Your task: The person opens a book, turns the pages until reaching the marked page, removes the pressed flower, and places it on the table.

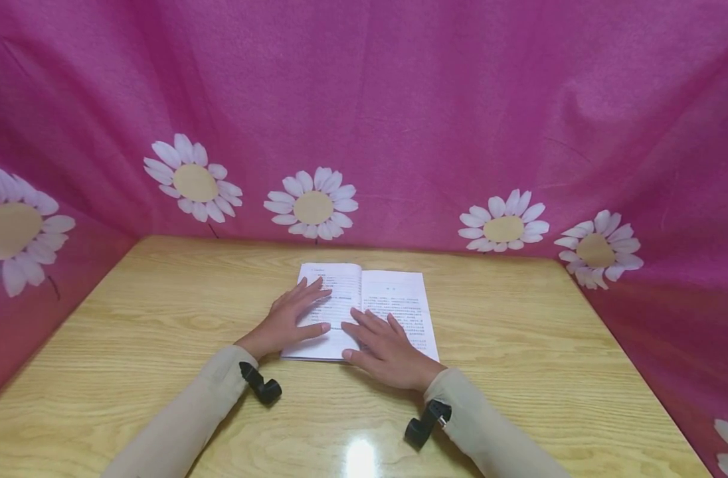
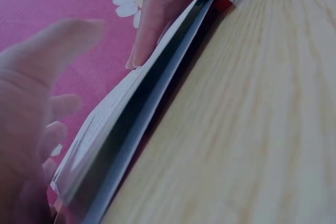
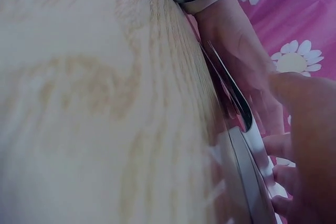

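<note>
Pink cloth [image 1: 412,119] with big white flowers [image 1: 311,207] hangs behind and at both sides of a wooden table [image 1: 507,318], whose top has a light yellow grain. Near the lower edge of the head view, a bright reflection [image 1: 361,458] lies on the table.

On the table, between the two arms, lies one book [image 1: 347,302], opened near its middle, with printed text on both pages. It is under the hands and reaches a little beyond the fingertips, away from the person. The left hand [image 1: 291,318] is over the left page, its fingers spread and its thumb apart, pointing toward the fold; whether all its fingers touch the paper, I cannot tell. The right hand [image 1: 390,348] lies across the lower part of the right page, fingers spread too, and its fingertips touch the paper close to the fold. Neither hand pinches the book. From the left wrist, a dark gap shows between layers at the near edge of the book.

Both arms wear beige sleeves [image 1: 489,421], each with a black camera [image 1: 422,428] at the wrist.
</note>
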Demonstrator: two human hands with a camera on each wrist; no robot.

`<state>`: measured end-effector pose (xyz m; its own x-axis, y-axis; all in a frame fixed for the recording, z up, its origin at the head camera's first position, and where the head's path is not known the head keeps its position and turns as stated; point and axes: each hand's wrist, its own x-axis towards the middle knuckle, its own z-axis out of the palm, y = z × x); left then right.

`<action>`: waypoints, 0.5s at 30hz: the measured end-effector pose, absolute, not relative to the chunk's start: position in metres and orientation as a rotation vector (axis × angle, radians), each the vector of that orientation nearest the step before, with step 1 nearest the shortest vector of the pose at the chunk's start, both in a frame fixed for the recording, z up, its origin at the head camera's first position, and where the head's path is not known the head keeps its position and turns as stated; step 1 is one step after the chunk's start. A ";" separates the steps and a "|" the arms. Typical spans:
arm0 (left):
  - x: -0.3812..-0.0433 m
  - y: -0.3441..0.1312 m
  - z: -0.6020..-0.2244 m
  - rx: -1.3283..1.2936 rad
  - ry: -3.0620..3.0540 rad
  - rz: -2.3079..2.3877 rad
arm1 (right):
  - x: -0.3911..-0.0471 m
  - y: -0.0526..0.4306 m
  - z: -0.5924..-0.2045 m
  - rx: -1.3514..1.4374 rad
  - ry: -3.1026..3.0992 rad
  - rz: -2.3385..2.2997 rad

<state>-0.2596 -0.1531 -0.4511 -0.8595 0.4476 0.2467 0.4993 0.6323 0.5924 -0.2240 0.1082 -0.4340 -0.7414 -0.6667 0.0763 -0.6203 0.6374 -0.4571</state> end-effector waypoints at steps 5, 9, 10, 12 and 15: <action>-0.257 -0.152 -0.450 -0.858 -2.824 -0.917 | -0.225 0.108 -0.435 -1.092 2.760 -0.700; -0.256 -0.151 -0.450 -0.865 -2.868 -0.878 | -0.226 0.108 -0.436 -1.097 2.760 -0.692; -0.255 -0.151 -0.450 -0.864 -2.874 -0.873 | -0.225 0.108 -0.436 -1.098 2.760 -0.690; -0.255 -0.151 -0.450 -0.867 -2.881 -0.856 | -0.225 0.108 -0.436 -1.097 2.761 -0.687; -0.255 -0.150 -0.452 -0.881 -2.887 -0.795 | -0.224 0.108 -0.435 -1.099 2.757 -0.690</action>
